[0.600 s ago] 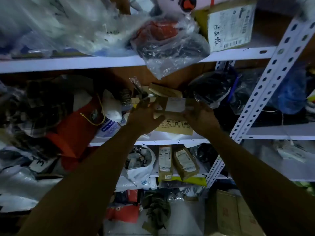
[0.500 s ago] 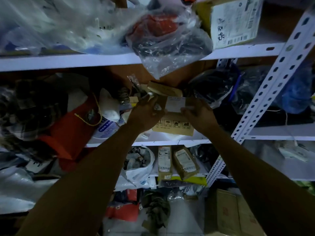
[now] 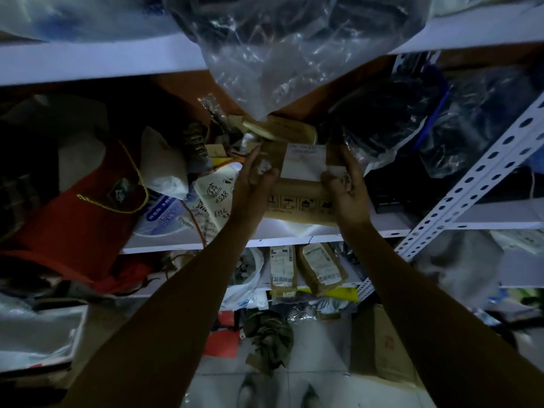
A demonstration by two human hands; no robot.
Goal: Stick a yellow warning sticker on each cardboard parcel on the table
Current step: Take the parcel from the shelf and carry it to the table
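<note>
A brown cardboard parcel (image 3: 297, 203) with a white label on top and handling symbols on its front stands on the middle shelf. My left hand (image 3: 253, 184) grips its left side and my right hand (image 3: 348, 192) grips its right side. A small crumpled pale bit shows in the fingers of my left hand. Another flat cardboard parcel (image 3: 290, 129) lies just behind it. No yellow sticker is visible.
A clear plastic bag (image 3: 282, 60) hangs from the upper shelf right above the parcel. A white perforated shelf post (image 3: 474, 184) slants at the right. Red cloth (image 3: 73, 213) and bags crowd the left. Two small padded parcels (image 3: 306, 267) stand on the shelf below.
The view has moved closer and lower toward the shelf. Both hands stay on the parcel's sides, with the fingers curled more round its edges.
</note>
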